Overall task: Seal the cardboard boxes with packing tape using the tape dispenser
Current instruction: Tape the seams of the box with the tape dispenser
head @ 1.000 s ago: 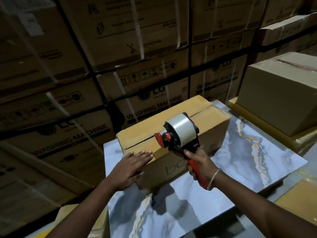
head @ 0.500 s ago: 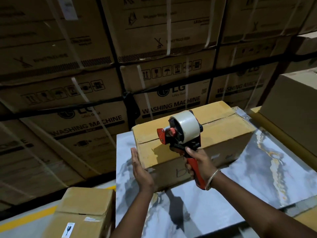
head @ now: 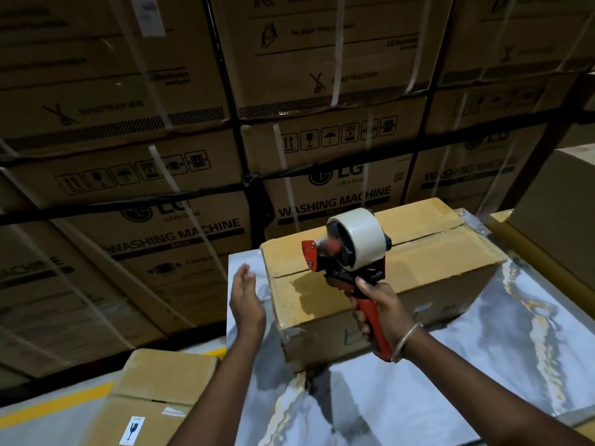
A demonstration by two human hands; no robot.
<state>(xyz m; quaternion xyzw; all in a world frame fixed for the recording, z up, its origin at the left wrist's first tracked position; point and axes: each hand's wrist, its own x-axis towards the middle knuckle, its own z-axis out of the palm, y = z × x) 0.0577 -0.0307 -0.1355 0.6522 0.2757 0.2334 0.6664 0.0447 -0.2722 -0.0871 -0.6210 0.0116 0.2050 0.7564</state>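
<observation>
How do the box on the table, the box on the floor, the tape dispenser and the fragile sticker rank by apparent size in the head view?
1. Box on the table
2. Box on the floor, partly cut off, so unsure
3. Tape dispenser
4. Fragile sticker

Tape dispenser point(head: 347, 268): red and black frame, white tape roll point(head: 360, 239). Cardboard box point(head: 402, 272): plain tan. Table top point(head: 515, 333): grey-white marbled, orange veining. Stacked cartons point(head: 193, 140): brown, black print.

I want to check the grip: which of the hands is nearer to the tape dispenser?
Right. The right hand grips the tape dispenser by its handle; the left hand is open beside the cardboard box, apart from it.
</observation>
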